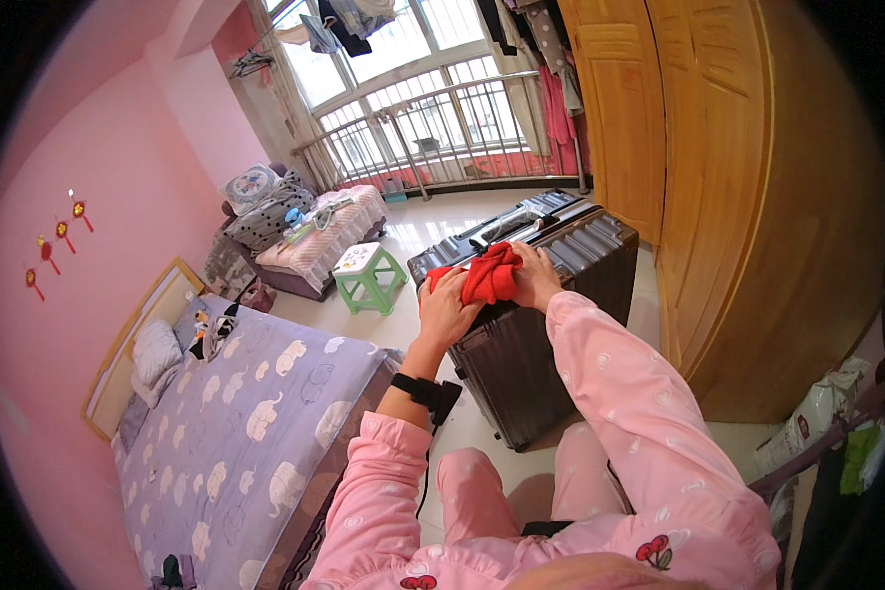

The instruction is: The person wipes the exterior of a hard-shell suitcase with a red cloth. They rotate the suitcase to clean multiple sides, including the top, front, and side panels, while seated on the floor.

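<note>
Grasping hands: left hand (447, 309) and right hand (535, 279) grip the cloth (495, 272).
Cloth: red, bunched, at the suitcase's (516, 369) top, near its handle (511, 227).
Stool (363, 259): left of the suitcase.
Bed (228, 418): farther left of the suitcase.
Wardrobe (715, 177): right of the suitcase.

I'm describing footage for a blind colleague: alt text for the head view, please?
The left hand and right hand hold a bunched red cloth over a dark, upright suitcase. An elephant-print bed is left, a wooden wardrobe right, a barred window beyond.
</note>
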`<act>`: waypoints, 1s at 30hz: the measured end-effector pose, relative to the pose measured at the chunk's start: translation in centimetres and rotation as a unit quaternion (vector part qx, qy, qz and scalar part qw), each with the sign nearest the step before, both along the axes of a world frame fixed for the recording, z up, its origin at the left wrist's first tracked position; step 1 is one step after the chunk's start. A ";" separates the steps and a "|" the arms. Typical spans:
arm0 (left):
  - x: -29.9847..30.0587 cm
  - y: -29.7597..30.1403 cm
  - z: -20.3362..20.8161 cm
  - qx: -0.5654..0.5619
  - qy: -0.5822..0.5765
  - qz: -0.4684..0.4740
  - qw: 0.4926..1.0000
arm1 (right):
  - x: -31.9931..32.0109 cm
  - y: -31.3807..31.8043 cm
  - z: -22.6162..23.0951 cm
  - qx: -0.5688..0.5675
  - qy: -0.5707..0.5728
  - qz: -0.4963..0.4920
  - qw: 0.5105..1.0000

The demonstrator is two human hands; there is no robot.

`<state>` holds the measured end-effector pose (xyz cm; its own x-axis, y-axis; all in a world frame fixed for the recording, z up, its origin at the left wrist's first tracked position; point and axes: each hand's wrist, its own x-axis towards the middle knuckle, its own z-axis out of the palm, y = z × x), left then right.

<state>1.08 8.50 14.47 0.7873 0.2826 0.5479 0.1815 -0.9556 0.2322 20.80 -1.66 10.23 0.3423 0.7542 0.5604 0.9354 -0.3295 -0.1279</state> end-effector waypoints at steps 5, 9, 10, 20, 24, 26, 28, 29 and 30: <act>-0.5 -1.2 -1.5 0.035 -0.040 0.012 0.999 | 0.1 0.1 -0.5 0.009 0.014 -0.009 1.000; -2.1 -2.0 -2.3 0.046 -0.062 -0.028 0.997 | 0.4 0.0 -0.4 -0.031 0.062 0.011 0.998; -2.5 -2.2 -2.3 0.051 -0.061 -0.040 0.996 | 0.4 0.2 -0.4 -0.024 0.072 0.012 0.997; -0.7 0.4 0.0 0.053 0.053 0.026 0.997 | 0.5 0.9 -1.6 0.006 -0.008 0.008 1.000; 1.0 1.2 -0.8 0.064 0.020 0.074 0.995 | 0.0 1.7 -0.7 0.015 0.027 0.010 0.999; 1.3 0.9 -1.2 0.078 0.009 0.100 0.992 | -0.3 1.7 -0.6 0.018 0.006 -0.002 1.000; 0.9 0.3 -1.5 0.093 -0.006 0.112 0.989 | -0.5 1.5 -0.5 0.025 0.000 -0.006 1.000; 0.6 0.0 -1.6 0.094 -0.011 0.103 0.990 | -0.5 1.3 -0.4 0.020 -0.001 -0.008 1.000; 0.2 -0.3 -1.7 0.097 -0.018 0.094 0.991 | -0.5 1.1 -0.3 0.012 0.000 -0.007 1.000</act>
<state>1.24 8.22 12.78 0.7096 0.3091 0.6332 0.3549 -0.9331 0.0578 20.27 -0.52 9.88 0.3524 0.7358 0.5783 0.9310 -0.3387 -0.1362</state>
